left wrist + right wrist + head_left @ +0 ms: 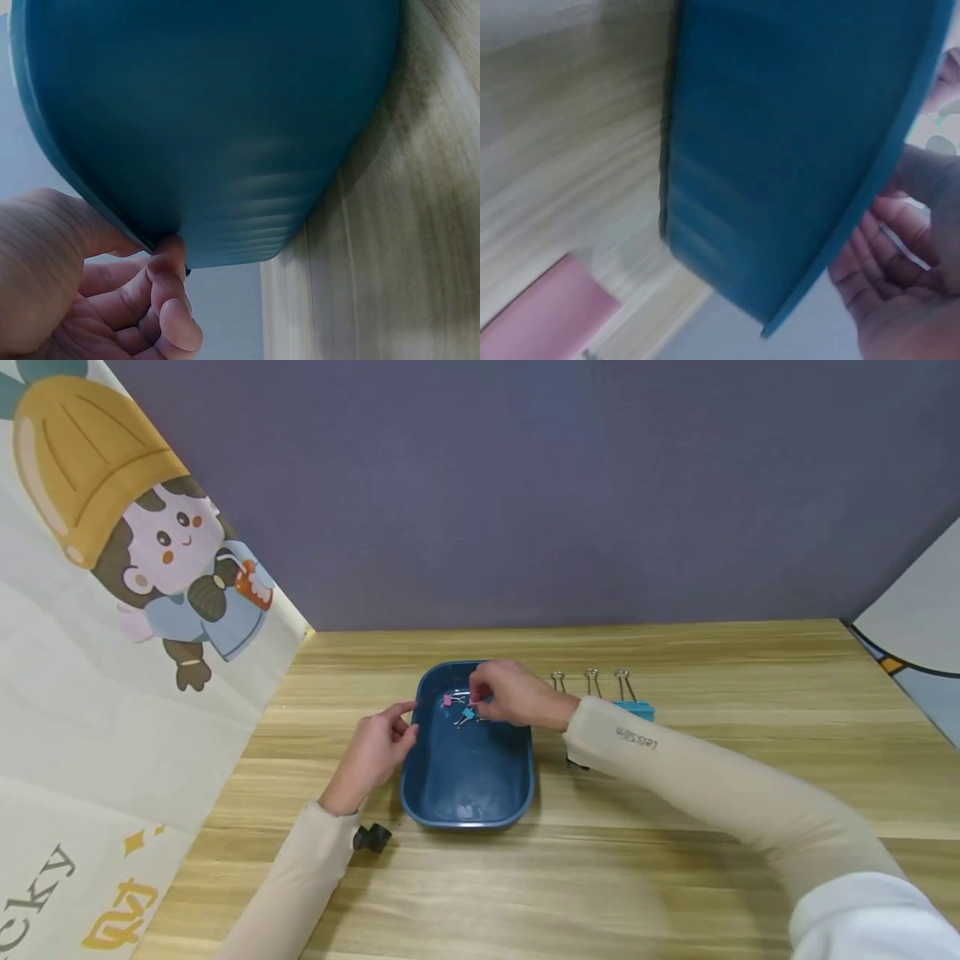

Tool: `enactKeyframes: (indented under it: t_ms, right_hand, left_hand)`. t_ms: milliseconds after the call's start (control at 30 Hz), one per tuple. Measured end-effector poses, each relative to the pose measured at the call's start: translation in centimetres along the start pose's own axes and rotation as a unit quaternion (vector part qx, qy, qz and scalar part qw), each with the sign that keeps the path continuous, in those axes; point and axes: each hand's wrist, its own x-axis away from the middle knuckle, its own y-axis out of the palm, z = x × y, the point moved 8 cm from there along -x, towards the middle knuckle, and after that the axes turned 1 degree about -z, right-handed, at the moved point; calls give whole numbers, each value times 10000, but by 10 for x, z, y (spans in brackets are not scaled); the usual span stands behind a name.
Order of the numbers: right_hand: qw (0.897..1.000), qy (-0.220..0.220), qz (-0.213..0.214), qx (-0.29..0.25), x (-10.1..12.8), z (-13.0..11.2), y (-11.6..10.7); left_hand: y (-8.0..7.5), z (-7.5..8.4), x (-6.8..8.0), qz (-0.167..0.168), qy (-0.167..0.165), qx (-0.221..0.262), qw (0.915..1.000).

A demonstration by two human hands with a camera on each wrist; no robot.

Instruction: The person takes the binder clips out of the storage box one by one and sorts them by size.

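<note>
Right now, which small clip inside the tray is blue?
The light-blue clip, below-left of the right hand in the head view; others discernible in the tray, like the leftmost clip, are pink.

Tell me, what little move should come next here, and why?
Probably lift the small pink clip straight up: the right hand seems to pinch it inside the blue tray, a small blue clip lies close by and could snag, and the left hand holds the tray's rim, which should keep it steady.
</note>
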Motion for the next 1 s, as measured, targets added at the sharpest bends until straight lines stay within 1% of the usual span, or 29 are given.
enactKeyframes:
  t_ms: [100,200,333,467,667,900,1000]
  right_hand:
    - [9996,-175,53,-226,6,0,-6]
    - [9990,-212,134,-359,12,1,-15]
    - [9990,-140,247,-338,21,4,-25]
    - [9987,-180,402,-253,31,9,-33]
    - [9965,-451,668,-208,46,15,-43]
    - [9917,-907,906,-80,62,18,-53]
    - [9907,-984,940,-52,70,20,-56]
  left_hand:
    - [0,1,0,-11,-31,4,10000]
    - [1,0,0,-45,-62,-3,10000]
    - [1,0,-1,-42,-66,3,10000]
    - [0,1,0,-21,-44,-14,10000]
    - [1,-1,0,-10,-35,-3,10000]
    - [1,-2,0,-12,-56,-11,10000]
    - [1,-2,0,-36,-54,11,10000]
